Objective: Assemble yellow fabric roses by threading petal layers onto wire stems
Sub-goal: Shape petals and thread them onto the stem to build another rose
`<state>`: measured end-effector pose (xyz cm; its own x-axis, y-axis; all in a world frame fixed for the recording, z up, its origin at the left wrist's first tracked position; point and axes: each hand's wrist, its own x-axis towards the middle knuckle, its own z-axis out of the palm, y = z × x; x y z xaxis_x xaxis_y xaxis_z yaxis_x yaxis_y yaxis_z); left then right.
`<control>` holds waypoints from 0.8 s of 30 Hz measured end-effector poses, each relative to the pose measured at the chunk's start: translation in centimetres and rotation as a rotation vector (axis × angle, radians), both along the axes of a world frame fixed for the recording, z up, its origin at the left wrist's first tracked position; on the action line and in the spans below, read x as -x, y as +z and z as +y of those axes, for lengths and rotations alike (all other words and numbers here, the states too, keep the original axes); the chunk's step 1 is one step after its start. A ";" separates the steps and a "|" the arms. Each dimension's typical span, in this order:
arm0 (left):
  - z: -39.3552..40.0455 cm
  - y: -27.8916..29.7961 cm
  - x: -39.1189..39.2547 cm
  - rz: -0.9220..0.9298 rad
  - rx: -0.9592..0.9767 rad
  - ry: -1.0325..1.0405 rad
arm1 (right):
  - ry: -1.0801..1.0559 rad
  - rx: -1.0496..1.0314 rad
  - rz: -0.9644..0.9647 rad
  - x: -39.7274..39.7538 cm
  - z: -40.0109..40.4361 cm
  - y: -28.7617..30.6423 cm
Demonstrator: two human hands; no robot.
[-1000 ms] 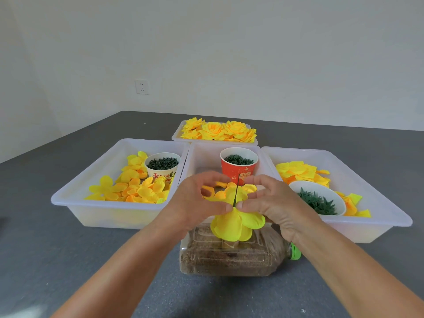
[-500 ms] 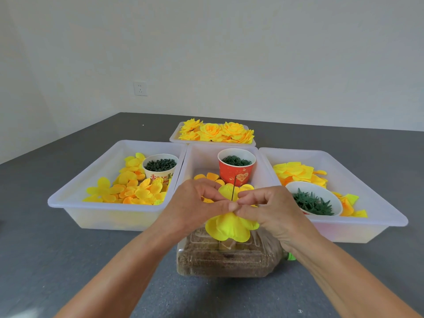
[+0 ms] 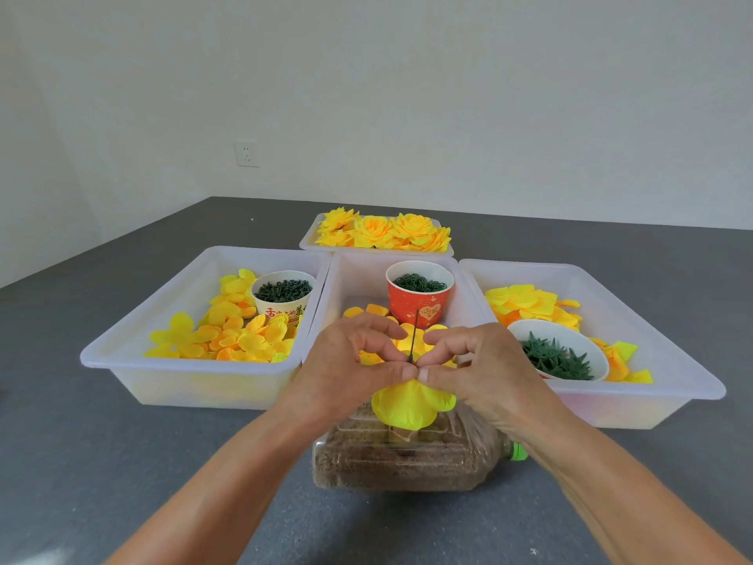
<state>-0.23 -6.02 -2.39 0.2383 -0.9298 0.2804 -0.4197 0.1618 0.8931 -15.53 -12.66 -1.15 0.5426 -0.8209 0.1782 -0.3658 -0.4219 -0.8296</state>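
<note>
My left hand [image 3: 350,373] and right hand [image 3: 481,373] meet thumb to thumb, both pinching a yellow petal layer [image 3: 411,405] threaded on a thin dark wire [image 3: 414,336] that stands upright between my fingers. The layer hangs just above a grain-filled bottle [image 3: 403,458] lying on the counter [image 3: 122,462]. Behind: three trays of loose petals [image 3: 244,340] and cups (green parts inside), and finished roses [image 3: 383,232] in the far tray [image 3: 309,244].

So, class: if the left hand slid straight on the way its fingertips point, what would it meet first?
The left hand points right, toward the thin wire stem, then the right hand just beyond; their fingertips already look nearly touching over the yellow petal layer.
</note>
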 end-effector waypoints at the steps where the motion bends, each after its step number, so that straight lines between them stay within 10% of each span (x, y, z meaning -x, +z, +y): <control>1: 0.1 -0.1 0.0 0.023 -0.001 -0.005 | 0.007 -0.012 0.002 0.0 -0.1 0.0; 15: -0.2 0.9 0.0 -0.050 -0.044 -0.045 | 0.026 -0.153 -0.135 1.3 -0.8 -0.2; 24: -0.5 1.4 -0.3 0.013 -0.093 -0.157 | -0.428 0.134 0.011 6.8 -13.1 1.0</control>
